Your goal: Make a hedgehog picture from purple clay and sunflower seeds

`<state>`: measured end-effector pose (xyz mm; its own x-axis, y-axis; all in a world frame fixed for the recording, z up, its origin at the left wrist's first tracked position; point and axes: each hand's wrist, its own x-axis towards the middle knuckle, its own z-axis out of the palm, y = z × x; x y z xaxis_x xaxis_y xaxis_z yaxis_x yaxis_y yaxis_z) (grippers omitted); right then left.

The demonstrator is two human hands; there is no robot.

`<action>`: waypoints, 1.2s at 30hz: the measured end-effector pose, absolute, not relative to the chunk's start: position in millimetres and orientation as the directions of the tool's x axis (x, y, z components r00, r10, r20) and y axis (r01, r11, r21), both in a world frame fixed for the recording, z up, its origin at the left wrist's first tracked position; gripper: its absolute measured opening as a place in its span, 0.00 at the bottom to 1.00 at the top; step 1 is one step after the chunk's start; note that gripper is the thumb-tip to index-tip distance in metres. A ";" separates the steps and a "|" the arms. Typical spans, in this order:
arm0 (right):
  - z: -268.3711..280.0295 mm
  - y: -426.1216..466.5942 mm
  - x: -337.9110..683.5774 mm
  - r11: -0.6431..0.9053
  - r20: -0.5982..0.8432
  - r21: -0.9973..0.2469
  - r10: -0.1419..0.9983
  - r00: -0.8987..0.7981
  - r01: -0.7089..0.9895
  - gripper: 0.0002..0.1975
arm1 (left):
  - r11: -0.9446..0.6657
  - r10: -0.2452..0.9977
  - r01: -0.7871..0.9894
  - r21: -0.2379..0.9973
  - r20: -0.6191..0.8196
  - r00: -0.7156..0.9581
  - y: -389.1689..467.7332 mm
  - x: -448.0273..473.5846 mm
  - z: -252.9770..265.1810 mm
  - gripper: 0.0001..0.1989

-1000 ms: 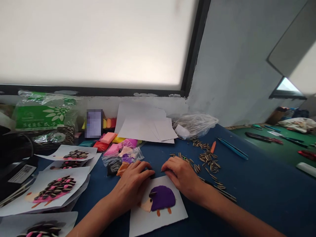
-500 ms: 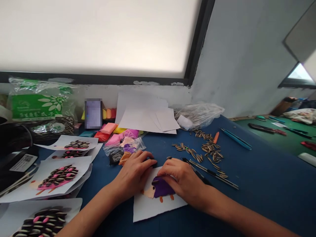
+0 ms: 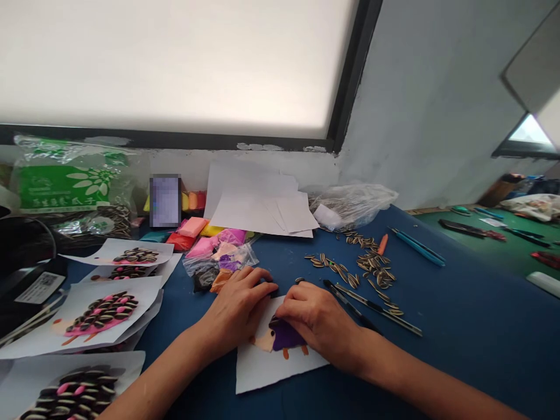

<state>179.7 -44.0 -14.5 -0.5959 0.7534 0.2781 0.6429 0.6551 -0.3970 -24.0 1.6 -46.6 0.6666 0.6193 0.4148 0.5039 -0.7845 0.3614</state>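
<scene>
A white sheet of paper (image 3: 254, 376) lies before me. On it is a hedgehog figure of clay, with a purple body (image 3: 286, 337), a peach snout (image 3: 265, 341), a small black eye and brown feet. My left hand (image 3: 240, 303) rests over the sheet's upper left corner, fingers stretched and slightly curled. With thumb and fingers pinched together, my right hand (image 3: 317, 318) covers much of the purple body. At its fingertips, by the front of the body, a dark striped sunflower seed (image 3: 274, 321) shows in part. What else lies inside the pinch is hidden.
Loose sunflower seeds (image 3: 378, 268) and pens (image 3: 380, 309) lie to the right, with a blue tool (image 3: 417, 248) beyond. Bagged clay (image 3: 219, 256) and blank paper (image 3: 258, 204) are at the back. Finished hedgehog pictures (image 3: 105, 312) and a seed bag (image 3: 74, 186) occupy the left.
My right hand has shifted slightly left and down, bringing its fingertips onto the seed at the front of the purple body. My left hand stays in place.
</scene>
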 end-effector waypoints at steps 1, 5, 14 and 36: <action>-15.4 -43.9 179.6 0.657 0.281 -0.388 0.752 -0.596 0.646 0.08 | -0.784 0.620 0.504 0.362 0.416 0.666 1.6 -23.9 -46.5 0.14; -17.1 -43.7 179.2 0.667 0.284 -0.356 0.744 -0.604 0.654 0.08 | -0.787 0.617 0.498 0.366 0.421 0.665 1.8 -23.8 -46.0 0.14; -21.8 -42.0 179.0 0.711 0.345 -0.308 0.703 -0.622 0.632 0.08 | -0.782 0.621 0.500 0.371 0.402 0.673 1.9 -24.2 -46.1 0.14; -2.0 -42.6 188.0 0.641 0.293 -0.229 0.763 -0.576 0.732 0.12 | -0.778 0.625 0.501 0.379 0.390 0.676 1.3 -24.2 -44.6 0.15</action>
<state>188.0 -42.6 -2.0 -0.5761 0.7629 0.2934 0.7323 0.6412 -0.2294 -24.2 1.3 -44.6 0.6758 0.6251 0.3905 0.5008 -0.7782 0.3790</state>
